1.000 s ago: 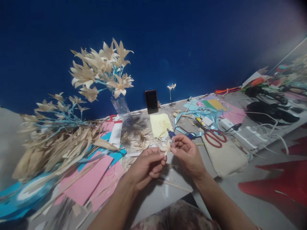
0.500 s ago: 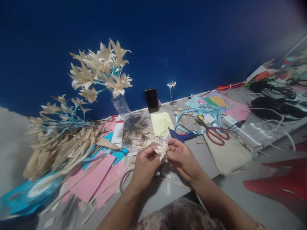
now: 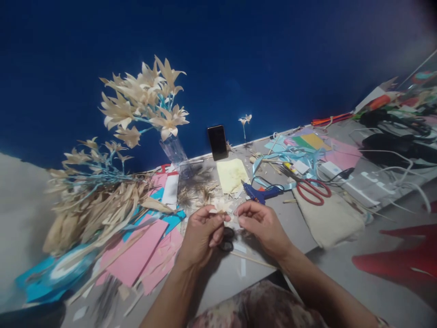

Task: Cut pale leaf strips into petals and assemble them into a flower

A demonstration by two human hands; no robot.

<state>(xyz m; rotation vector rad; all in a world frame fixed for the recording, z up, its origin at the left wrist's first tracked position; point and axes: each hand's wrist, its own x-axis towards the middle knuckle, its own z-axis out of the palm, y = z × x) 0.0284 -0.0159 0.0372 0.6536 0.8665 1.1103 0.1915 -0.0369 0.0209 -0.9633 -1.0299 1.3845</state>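
Note:
A small cream flower [image 3: 221, 207], with pointed petals like dried husk, is pinched between the thumb and fingers of my left hand [image 3: 201, 234]. Just to its right, my right hand [image 3: 261, 223] has thumb and fingertips drawn together. Whatever they hold, if anything, is too small to make out. Dark scissor handles [image 3: 227, 239] lie on the table below the flower, between my hands. Beyond my right hand rests a blue glue gun [image 3: 261, 193]. A pale yellow sheet [image 3: 232, 175] with scraps on it lies past the flower.
Finished-looking cream flowers [image 3: 143, 98] stand in a clear vase [image 3: 175, 155] at the back left. Dried husks [image 3: 99, 212] and pink paper [image 3: 136, 250] cover the left side. A phone [image 3: 217, 142] leans against the wall. Red scissors [image 3: 312, 191] and a power strip [image 3: 362, 189] lie right.
The flower has moved slightly left and up with my left hand. My right fingers have come away from its petals, leaving a small gap. The view has shifted a little.

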